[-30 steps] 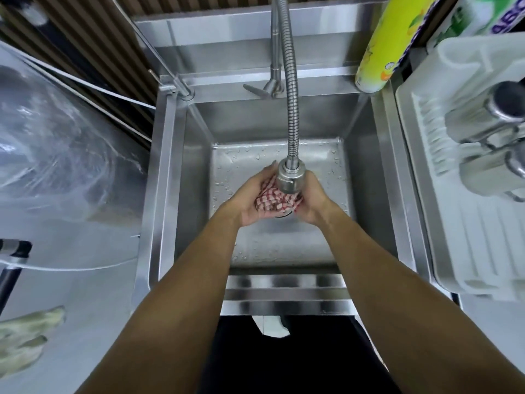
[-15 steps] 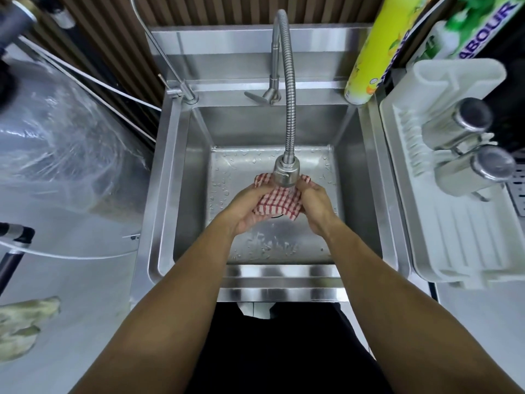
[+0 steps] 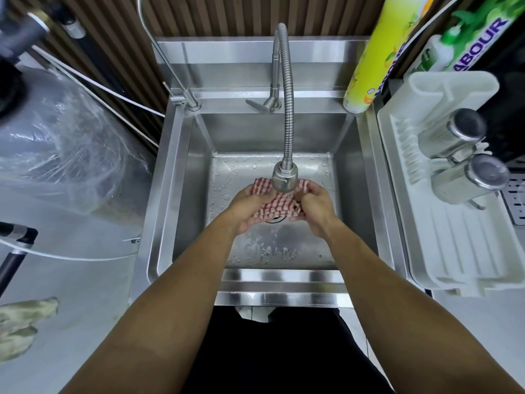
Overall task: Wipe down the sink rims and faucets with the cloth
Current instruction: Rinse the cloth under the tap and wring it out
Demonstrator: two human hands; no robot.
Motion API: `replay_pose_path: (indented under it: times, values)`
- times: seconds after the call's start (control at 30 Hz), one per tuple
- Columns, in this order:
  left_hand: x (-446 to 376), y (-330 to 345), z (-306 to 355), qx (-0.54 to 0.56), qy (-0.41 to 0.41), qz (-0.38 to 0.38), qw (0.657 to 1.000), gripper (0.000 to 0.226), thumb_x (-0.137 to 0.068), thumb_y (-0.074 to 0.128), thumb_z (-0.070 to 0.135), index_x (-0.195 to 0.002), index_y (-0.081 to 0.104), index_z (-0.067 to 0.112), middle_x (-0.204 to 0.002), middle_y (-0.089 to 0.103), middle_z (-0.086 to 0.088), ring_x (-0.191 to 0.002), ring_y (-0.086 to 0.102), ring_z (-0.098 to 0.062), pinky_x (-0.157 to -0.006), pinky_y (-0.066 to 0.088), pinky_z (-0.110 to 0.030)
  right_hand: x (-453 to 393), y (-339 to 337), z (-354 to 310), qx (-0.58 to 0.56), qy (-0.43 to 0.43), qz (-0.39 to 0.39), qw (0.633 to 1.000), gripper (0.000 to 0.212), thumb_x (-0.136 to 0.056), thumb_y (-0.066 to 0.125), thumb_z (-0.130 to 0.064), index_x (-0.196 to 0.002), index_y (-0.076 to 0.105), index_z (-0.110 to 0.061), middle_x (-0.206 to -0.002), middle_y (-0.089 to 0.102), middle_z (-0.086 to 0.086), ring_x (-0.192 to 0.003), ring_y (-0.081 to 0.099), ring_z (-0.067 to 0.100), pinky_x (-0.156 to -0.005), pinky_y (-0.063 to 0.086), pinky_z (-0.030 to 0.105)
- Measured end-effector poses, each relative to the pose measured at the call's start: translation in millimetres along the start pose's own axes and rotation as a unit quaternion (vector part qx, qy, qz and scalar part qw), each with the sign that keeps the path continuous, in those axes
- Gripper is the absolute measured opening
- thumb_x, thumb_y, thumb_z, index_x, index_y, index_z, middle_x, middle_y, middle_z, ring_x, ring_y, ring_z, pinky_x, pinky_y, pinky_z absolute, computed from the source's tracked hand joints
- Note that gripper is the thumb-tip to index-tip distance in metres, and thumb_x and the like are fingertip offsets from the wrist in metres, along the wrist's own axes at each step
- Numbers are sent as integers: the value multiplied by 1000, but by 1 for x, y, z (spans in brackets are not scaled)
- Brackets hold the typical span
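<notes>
Stainless steel sink: single deep square basin, flat rims on all four sides, raised backsplash behind. Basin floor wet with droplets; drain partly hidden under the cloth.

Red-and-white checked cloth: held low over the middle of the basin, directly beneath the spray head, bunched between both hands.

Left hand: fingers curled round the cloth's left part. Right hand: fingers and thumb pinching the cloth's right edge. Both forearms reach in over the front rim.

Flexible gooseneck faucet: rises from the rear rim, arches forward, spray head hanging just above the cloth, between the hands. Lever handle at its base points left.

Second slim faucet: rear left corner of the rim.

Rims: left and front rims bare; rear right corner taken by a yellow spray can standing on it.

Right of sink: white dish rack butting against the right rim, two steel tumblers lying in it. Green-labelled bottle behind.

Left of sink: worktop with clear plastic wrap, white hoses, and a pale rag near the front edge.
</notes>
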State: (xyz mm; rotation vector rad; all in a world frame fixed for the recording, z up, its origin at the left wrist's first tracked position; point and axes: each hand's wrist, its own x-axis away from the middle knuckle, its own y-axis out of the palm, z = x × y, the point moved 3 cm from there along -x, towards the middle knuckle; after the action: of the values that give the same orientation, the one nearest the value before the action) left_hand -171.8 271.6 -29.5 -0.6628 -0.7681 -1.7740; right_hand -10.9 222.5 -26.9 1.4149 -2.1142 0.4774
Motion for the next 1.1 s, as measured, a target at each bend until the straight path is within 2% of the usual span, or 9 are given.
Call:
replay_pose_path:
  times: [0.13, 0.27, 0.33, 0.4, 0.5, 0.67, 0.83, 0.93, 1.1]
  values:
    - [-1, 13, 4, -138, 68, 84, 985, 24, -93, 73, 36, -102, 64, 17, -76, 70, 3, -57, 60, -11, -47, 48, -25, 1, -3, -7, 87, -63, 57, 993, 23, -109, 42, -18, -107, 64, -12, -74, 66, 6, -41, 58, 8, -35, 46, 26]
    - [-1, 23, 3, -193, 92, 139, 967, 47, -100, 51, 56, -72, 54, 18, -51, 54, 5, -41, 47, -13, -43, 37, -24, -1, 2, -1, 52, 9, 31, 998, 43, -109, 38, -47, -115, 63, -12, -91, 74, 7, -72, 72, 12, -52, 57, 30]
    - [1, 23, 2, -165, 57, 107, 979, 47, -101, 47, 58, -80, 58, 17, -60, 62, 0, -43, 54, -12, -45, 44, -25, -2, 2, 2, -35, 74, -37, 996, 44, -106, 44, -49, -120, 66, -14, -107, 77, 8, -97, 73, 20, -69, 59, 33]
    - [4, 22, 2, -118, 30, 56, 991, 33, -101, 55, 50, -95, 60, 18, -77, 71, -3, -54, 62, -12, -55, 53, -27, -2, -3, 3, -88, 99, -99, 986, 27, -102, 53, -22, -123, 64, -9, -118, 75, 12, -108, 69, 24, -82, 59, 36]
    - [1, 11, -1, -76, 19, 51, 996, 31, -99, 65, 33, -122, 49, 20, -99, 73, -7, -64, 69, -14, -58, 55, -29, -6, -11, 5, -102, 95, -116, 983, 50, -90, 57, 12, -135, 54, -8, -129, 68, 19, -110, 68, 28, -85, 60, 38]
    - [-5, 2, 4, -198, 24, 95, 975, 28, -100, 61, 36, -125, 53, 24, -75, 68, -1, -42, 55, -9, -42, 42, -21, -5, -18, 4, 104, 43, -176, 978, 76, -89, 77, -4, -147, 39, -34, -111, 70, 4, -93, 67, 19, -84, 54, 36]
    - [-8, 4, 8, -110, -62, -5, 992, 25, -98, 66, 33, -93, 63, 9, -59, 54, 3, -49, 45, -7, -43, 41, -18, -5, -8, 1, 268, -28, -126, 955, 28, -86, 80, -10, -110, 69, -19, -88, 66, -3, -81, 63, 6, -85, 45, 30]
    - [-8, 4, 14, -103, -77, -60, 990, 28, -96, 67, 36, -78, 58, 17, -58, 48, 6, -50, 42, -6, -47, 40, -17, -6, -2, -3, 393, -115, -99, 907, 53, -88, 80, -31, -137, 59, -23, -119, 55, -4, -113, 47, 13, -98, 38, 32]
    - [1, -5, 33, -216, -72, -119, 967, 30, -85, 81, 32, -102, 68, 11, -76, 66, 2, -66, 55, -9, -70, 51, -23, -6, -5, -16, 280, -87, -90, 952, 13, -93, 67, -19, -103, 75, -17, -94, 75, -2, -89, 66, 12, -82, 48, 28]
